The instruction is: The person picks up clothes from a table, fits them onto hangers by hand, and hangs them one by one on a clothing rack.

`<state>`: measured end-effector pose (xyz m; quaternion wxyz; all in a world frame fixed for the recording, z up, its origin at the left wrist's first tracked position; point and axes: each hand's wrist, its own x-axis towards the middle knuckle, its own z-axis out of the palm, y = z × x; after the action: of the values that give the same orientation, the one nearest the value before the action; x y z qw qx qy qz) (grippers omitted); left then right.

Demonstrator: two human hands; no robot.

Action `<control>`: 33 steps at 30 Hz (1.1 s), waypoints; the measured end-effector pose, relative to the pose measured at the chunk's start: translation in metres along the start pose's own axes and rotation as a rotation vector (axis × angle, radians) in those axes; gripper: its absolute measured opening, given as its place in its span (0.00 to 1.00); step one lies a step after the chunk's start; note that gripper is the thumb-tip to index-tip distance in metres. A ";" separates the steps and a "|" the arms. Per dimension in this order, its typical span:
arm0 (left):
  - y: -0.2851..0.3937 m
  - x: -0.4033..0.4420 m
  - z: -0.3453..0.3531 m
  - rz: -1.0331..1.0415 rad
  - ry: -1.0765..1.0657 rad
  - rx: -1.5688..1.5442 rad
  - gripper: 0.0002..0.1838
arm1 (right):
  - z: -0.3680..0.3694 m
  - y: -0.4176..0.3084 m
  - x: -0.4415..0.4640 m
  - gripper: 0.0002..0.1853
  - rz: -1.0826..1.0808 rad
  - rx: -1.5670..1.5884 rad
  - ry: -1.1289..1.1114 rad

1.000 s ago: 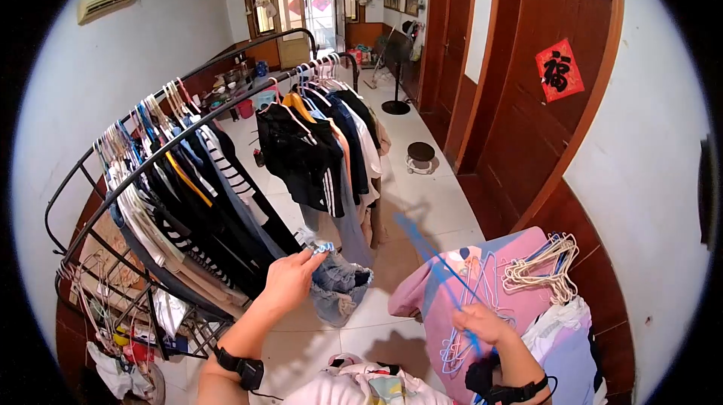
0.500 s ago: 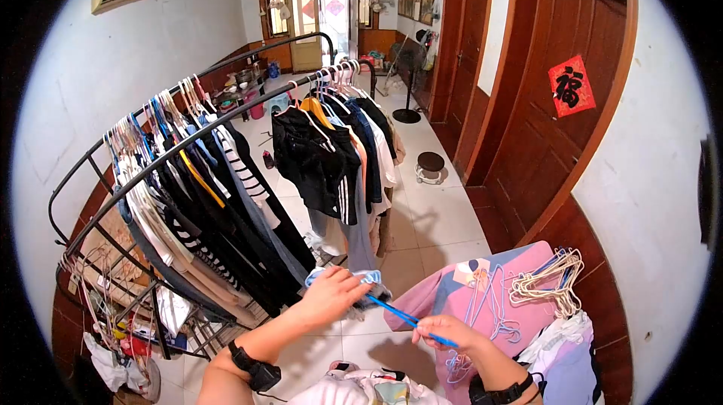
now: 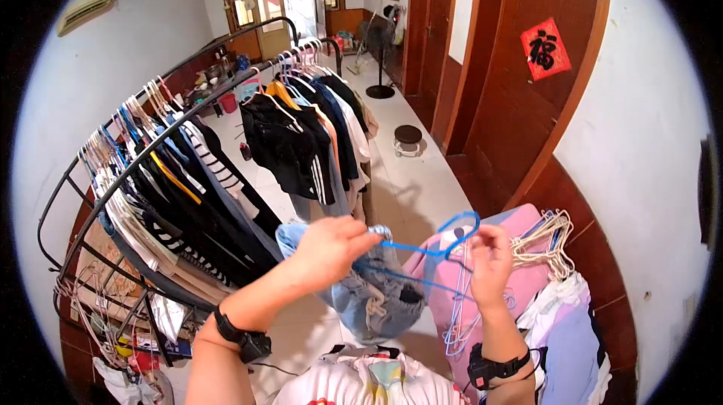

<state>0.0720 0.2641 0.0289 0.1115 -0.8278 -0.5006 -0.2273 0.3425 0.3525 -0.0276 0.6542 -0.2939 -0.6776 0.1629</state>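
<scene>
My left hand (image 3: 331,254) is closed on the waist of a light-blue ripped denim garment (image 3: 373,303), which hangs below it in front of me. A blue hanger (image 3: 410,247) reaches from the denim to my right hand (image 3: 489,265), its hook curving up beside those fingers. My right hand is closed around the hanger's right end. Part of the hanger's left end is hidden behind the denim and my left hand.
A black clothes rack (image 3: 199,113) full of hung clothes stands on the left. At the right, spare hangers (image 3: 546,243) lie on a pink cloth (image 3: 520,220), beside piled clothes (image 3: 565,345). A round stool (image 3: 407,135) and a standing fan (image 3: 379,51) are farther back.
The hanger has risen and turned so that its hook and frame show. My right hand has moved up and right; the denim garment now hangs larger and nearer. The view has shifted slightly.
</scene>
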 end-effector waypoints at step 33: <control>-0.065 -0.074 -0.075 -0.322 0.133 -0.074 0.17 | 0.018 0.101 -0.020 0.13 -0.360 -0.431 -0.717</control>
<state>-0.0341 0.2065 0.0554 0.0761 -0.7236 -0.6096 -0.3146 0.3434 0.4216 -0.1066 0.3201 -0.2262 -0.9200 -0.0068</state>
